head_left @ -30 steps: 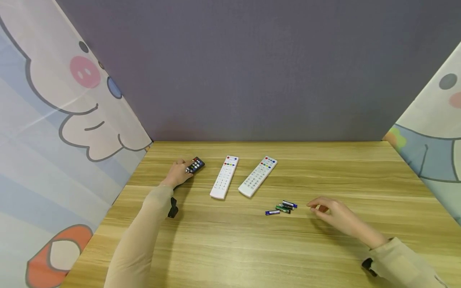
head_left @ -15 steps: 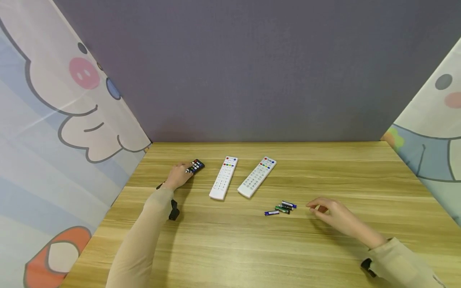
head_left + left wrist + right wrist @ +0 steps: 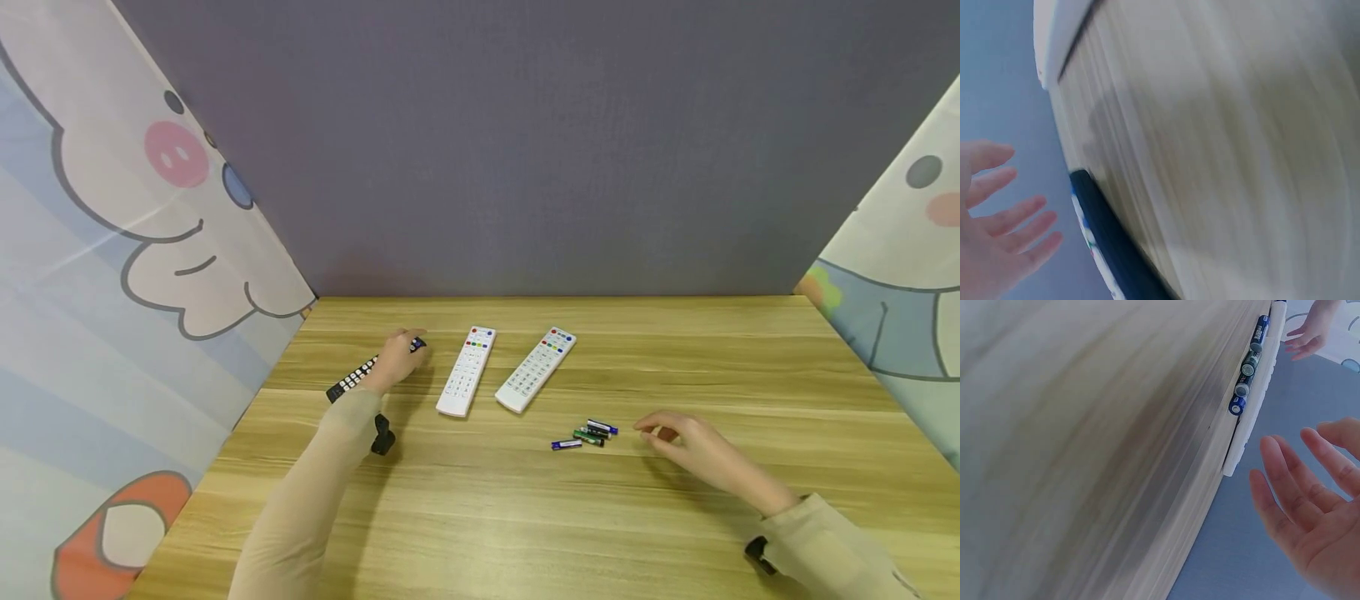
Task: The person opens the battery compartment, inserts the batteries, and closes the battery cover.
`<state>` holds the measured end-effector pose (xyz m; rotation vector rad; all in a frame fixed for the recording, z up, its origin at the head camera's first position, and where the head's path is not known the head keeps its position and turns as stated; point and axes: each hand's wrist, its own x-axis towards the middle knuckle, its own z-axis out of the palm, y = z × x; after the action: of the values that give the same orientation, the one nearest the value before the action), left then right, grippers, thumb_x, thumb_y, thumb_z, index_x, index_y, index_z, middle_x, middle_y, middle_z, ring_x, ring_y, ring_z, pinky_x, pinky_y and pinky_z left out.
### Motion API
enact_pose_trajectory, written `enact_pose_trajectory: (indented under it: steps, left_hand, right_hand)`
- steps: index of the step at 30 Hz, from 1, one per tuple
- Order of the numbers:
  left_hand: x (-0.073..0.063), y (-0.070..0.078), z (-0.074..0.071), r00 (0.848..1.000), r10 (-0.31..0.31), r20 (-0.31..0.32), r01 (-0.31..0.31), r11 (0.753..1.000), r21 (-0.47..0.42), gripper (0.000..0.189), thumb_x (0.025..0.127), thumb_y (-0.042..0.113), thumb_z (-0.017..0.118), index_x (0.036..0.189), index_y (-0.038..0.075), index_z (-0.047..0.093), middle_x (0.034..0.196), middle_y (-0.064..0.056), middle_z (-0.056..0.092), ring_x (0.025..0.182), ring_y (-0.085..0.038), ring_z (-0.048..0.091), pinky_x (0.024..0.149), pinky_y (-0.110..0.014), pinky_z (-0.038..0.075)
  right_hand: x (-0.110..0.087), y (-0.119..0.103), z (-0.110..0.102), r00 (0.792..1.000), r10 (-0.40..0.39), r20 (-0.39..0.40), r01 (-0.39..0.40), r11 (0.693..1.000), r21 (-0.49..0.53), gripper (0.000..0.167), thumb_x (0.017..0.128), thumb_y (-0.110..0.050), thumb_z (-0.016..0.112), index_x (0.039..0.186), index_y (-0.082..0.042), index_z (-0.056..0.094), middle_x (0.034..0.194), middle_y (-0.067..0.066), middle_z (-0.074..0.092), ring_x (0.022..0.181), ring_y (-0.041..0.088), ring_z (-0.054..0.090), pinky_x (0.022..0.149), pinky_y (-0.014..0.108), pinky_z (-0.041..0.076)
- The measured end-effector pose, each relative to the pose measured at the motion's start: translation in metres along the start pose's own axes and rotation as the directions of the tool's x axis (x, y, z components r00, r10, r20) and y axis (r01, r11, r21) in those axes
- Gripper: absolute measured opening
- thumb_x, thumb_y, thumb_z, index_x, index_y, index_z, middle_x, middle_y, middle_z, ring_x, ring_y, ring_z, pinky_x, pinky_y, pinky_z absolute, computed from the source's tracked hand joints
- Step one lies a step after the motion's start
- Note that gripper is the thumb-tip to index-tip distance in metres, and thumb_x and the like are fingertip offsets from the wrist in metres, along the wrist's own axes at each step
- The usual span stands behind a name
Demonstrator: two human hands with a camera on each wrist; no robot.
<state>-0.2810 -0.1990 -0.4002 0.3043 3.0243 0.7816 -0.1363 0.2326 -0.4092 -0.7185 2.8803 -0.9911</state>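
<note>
My left hand [image 3: 396,360] is over the black remote control [image 3: 351,382] at the table's left, covering its middle in the head view. In the left wrist view, the fingers of that left hand [image 3: 1004,234] are spread and apart from the dark side of the remote control [image 3: 1116,240]. Toward the right, my right hand [image 3: 693,443] hovers with relaxed fingers and holds nothing. Nearest to it lie several small batteries [image 3: 589,437], blue and green with dark ends. The right wrist view shows these batteries [image 3: 1249,365] beyond the fingertips.
Two white remote controls lie on the wooden table [image 3: 480,517]: one upright white remote [image 3: 467,372] and one slanted white remote [image 3: 536,370]. A grey panel [image 3: 555,150] stands along the back. Cartoon-printed cloth [image 3: 97,250] hangs at the sides.
My left hand has let go of the black remote control and risen, shifting to the right. More of the remote's lower end now shows. My right hand has hardly moved.
</note>
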Motion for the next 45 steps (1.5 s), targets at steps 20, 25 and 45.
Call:
enact_pose_trajectory:
  steps: [20, 25, 45]
  left_hand:
    - [0.01, 0.051, 0.029, 0.994, 0.087, 0.068, -0.09, 0.995, 0.039, 0.041, 0.087, 0.012, 0.055, 0.125, -0.002, 0.046, 0.123, -0.027, 0.045, 0.092, -0.032, 0.058, 0.085, -0.041, 0.049]
    - [0.014, 0.057, 0.035, 0.992, 0.075, 0.098, -0.083, 0.994, 0.076, 0.044, 0.087, 0.015, 0.055, 0.125, -0.003, 0.045, 0.123, -0.024, 0.045, 0.101, -0.033, 0.053, 0.092, -0.042, 0.044]
    - [0.013, 0.065, 0.051, 0.976, -0.081, 0.203, 0.038, 0.977, 0.208, 0.06, 0.082, 0.036, 0.06, 0.134, 0.015, 0.038, 0.129, -0.021, 0.036, 0.111, -0.033, 0.041, 0.091, -0.048, 0.042]
  right_hand:
    - [0.004, -0.001, 0.003, 0.999, -0.025, -0.02, 0.025, 1.0, 0.014, 0.017, 0.086, -0.015, 0.057, 0.1, -0.006, 0.062, 0.094, 0.003, 0.063, 0.073, 0.003, 0.053, 0.059, 0.021, 0.05]
    - [0.004, -0.001, 0.002, 0.999, -0.032, -0.021, 0.033, 0.999, 0.017, 0.017, 0.086, -0.015, 0.057, 0.1, -0.006, 0.062, 0.094, 0.004, 0.063, 0.072, 0.003, 0.053, 0.059, 0.021, 0.05]
    - [0.005, 0.004, 0.005, 0.999, -0.034, -0.018, 0.035, 0.999, 0.018, 0.017, 0.087, -0.015, 0.056, 0.099, -0.006, 0.062, 0.092, 0.003, 0.064, 0.072, 0.003, 0.054, 0.06, 0.021, 0.05]
